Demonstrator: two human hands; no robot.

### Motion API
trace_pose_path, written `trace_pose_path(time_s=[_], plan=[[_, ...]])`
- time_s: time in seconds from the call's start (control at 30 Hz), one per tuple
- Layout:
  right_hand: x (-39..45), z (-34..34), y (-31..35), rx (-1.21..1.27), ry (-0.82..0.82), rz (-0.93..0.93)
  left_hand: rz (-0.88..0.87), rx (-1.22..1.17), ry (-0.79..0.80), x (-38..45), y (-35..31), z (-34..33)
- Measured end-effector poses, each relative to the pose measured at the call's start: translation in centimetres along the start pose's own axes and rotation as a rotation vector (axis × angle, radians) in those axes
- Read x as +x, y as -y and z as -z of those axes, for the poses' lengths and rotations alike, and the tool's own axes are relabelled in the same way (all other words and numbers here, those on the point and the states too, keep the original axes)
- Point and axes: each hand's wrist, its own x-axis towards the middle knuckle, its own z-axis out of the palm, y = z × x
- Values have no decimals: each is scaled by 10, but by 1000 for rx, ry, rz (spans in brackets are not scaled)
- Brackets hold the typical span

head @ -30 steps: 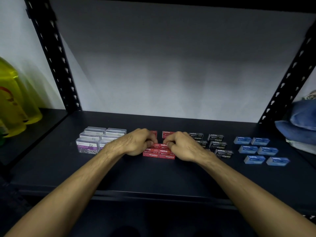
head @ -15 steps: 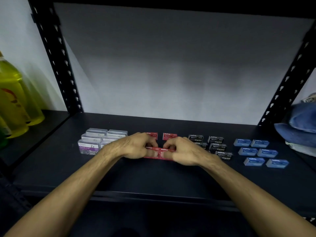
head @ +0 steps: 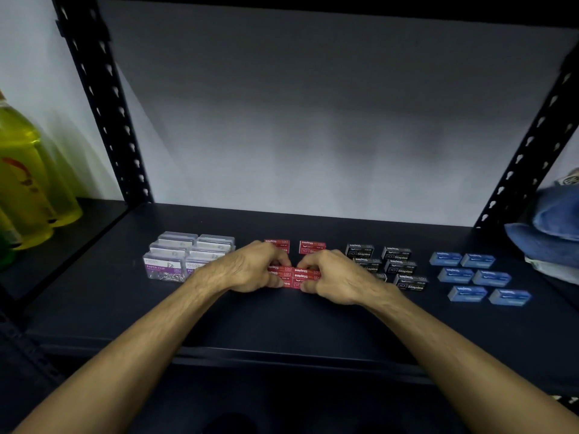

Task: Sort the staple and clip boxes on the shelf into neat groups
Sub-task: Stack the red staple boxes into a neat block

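A dark shelf (head: 282,327) in a black metal rack carries four groups of small boxes. Nearest, the left hand (head: 250,270) and right hand (head: 338,277) curl their fingers round the front red staple boxes (head: 297,275) at the middle, pinching them from either side. Level with them lie clear paper clip boxes (head: 175,258) to the left, black staple boxes (head: 398,264) and blue staple boxes (head: 476,277) to the right. Behind the hands two more red boxes (head: 311,246) stand apart.
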Motion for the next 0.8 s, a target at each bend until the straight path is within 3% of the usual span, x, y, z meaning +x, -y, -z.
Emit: trace_pose_path(time_s=[0.53,0.7,0.8], plan=[[0,4,-1,-23,-45,-31,12,3,-36,-2,2,6],[9,22,-4,34,-290,-28,10,-58,-184,7,7,23],[22,25,-11,64,-348,-61,55,-8,-195,20,10,24]])
